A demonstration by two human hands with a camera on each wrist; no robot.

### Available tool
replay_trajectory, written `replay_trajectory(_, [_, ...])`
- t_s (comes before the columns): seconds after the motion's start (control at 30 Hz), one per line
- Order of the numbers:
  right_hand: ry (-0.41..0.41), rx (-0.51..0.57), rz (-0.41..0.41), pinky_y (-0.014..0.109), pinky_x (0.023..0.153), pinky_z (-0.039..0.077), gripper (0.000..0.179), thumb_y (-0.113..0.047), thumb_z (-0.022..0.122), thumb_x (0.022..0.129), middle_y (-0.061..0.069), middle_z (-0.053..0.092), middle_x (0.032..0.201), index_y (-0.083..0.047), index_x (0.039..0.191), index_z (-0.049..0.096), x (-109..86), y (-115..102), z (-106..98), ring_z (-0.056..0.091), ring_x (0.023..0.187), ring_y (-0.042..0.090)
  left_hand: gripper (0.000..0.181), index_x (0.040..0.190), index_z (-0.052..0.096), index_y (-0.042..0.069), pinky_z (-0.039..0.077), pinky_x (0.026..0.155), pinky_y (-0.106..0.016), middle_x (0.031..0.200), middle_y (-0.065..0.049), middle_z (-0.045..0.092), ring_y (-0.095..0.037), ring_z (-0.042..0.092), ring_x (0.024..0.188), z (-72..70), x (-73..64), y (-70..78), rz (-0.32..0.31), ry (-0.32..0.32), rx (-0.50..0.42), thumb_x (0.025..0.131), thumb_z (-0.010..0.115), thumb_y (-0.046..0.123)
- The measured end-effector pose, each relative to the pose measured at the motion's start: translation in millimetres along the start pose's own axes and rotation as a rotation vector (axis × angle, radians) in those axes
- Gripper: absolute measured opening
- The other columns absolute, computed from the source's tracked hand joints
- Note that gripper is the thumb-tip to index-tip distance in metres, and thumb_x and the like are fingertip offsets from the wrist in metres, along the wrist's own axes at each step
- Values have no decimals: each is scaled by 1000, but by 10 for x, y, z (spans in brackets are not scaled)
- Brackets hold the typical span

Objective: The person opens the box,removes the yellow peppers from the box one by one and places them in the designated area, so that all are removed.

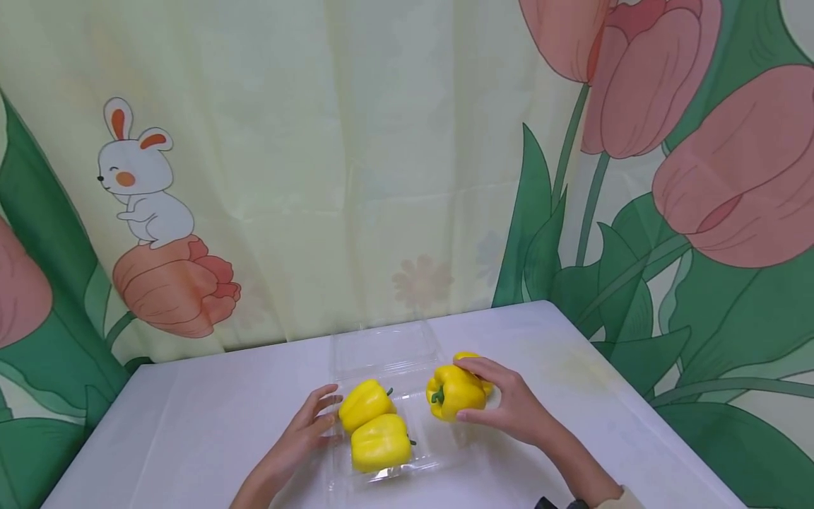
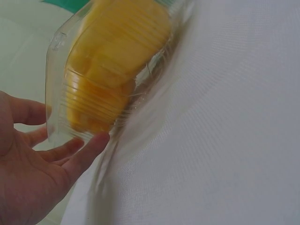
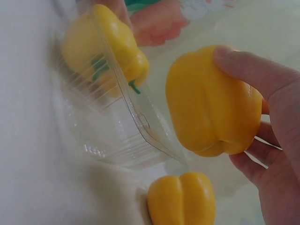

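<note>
A clear plastic clamshell box point(image 1: 439, 442) lies on the table with its lid point(image 1: 384, 348) folded back, away from me. Two yellow bell peppers sit in its left half, one farther point(image 1: 367, 404) and one nearer point(image 1: 381, 444). My right hand point(image 1: 511, 403) grips another yellow bell pepper point(image 3: 211, 103) between thumb and fingers, above the box's right side. Beyond it a further yellow bell pepper point(image 3: 182, 199) rests outside the box, partly hidden in the head view. My left hand point(image 1: 308, 428) touches the box's left wall with fingers loosely extended, as the left wrist view point(image 2: 47, 164) shows.
A white cloth covers the table point(image 1: 203, 417). Behind it hangs a curtain point(image 1: 394, 162) printed with tulips and a rabbit. A dark object point(image 1: 559, 503) shows at the bottom edge, near the right sleeve point(image 1: 620, 498).
</note>
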State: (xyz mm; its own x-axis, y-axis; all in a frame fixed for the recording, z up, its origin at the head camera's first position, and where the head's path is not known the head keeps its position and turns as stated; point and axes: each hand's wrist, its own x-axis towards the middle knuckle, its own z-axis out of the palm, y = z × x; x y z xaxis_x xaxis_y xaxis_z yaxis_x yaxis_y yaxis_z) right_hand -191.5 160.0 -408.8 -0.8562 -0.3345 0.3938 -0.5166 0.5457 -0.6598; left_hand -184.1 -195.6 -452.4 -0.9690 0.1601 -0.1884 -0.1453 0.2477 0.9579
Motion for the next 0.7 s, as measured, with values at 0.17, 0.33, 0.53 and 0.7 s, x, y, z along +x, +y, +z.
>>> replay_trajectory(0.17, [0, -7, 18, 40, 96, 53, 65, -40, 82, 73, 0, 59, 136, -21, 131, 59, -7, 0, -14, 56, 123, 23, 55, 148, 28, 16, 53, 93, -50, 150, -23, 34, -41, 45, 129, -17, -14, -7, -6, 2, 6, 99, 51, 27])
replay_trajectory(0.33, [5, -24, 26, 34, 93, 55, 65, -39, 83, 73, -1, 59, 135, -22, 131, 59, -22, 11, -60, 59, 119, 22, 58, 148, 27, 16, 53, 94, -49, 151, -23, 33, -41, 45, 130, -12, -6, -7, -6, -5, -2, 98, 53, 30])
replay_trajectory(0.53, [14, -43, 29, 26, 92, 54, 66, -38, 82, 73, -1, 60, 133, -22, 132, 58, -40, 95, -109, 59, 118, 22, 58, 149, 27, 15, 53, 94, -48, 151, -23, 32, -42, 42, 132, 10, 20, -11, 38, -32, -11, 98, 53, 29])
replay_trajectory(0.7, [4, -35, 27, 20, 91, 52, 66, -39, 82, 74, -1, 60, 133, -21, 132, 58, -37, 121, -110, 59, 117, 21, 54, 148, 28, 17, 54, 92, -49, 151, -22, 33, -41, 43, 131, -1, 4, -18, 22, -10, -8, 99, 50, 23])
